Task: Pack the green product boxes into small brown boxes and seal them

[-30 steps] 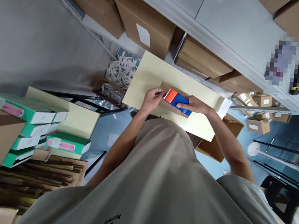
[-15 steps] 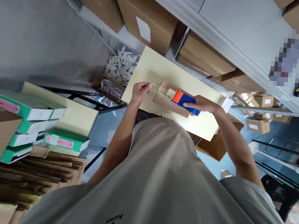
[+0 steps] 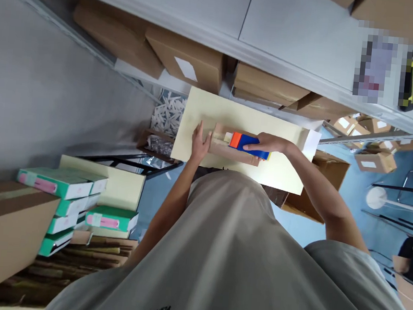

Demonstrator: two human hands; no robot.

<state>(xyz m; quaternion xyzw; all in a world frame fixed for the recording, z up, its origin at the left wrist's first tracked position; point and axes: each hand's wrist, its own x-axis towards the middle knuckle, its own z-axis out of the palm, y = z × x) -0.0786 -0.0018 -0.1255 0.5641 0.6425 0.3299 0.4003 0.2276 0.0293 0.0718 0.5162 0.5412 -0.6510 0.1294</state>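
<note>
A small flat cardboard box (image 3: 233, 152) lies on a pale yellow table (image 3: 227, 116). My right hand (image 3: 267, 145) grips a blue and orange tape dispenser (image 3: 245, 142) and holds it on top of the box. My left hand (image 3: 200, 142) rests flat with fingers stretched out against the box's left end, where the tape runs down. My grey shirt fills the lower part of the view.
Grey metal shelves (image 3: 274, 40) with brown cartons (image 3: 186, 59) stand behind the table. A bin of white sticks (image 3: 169, 110) sits at the table's left. Green and white boxes (image 3: 69, 196) are stacked at lower left beside a large carton (image 3: 0, 233). More cartons (image 3: 374, 160) lie at right.
My left hand pulled a strip of tape out to the left from the dispenser, then let go of its pinch and now lies flat on the box's left end.
</note>
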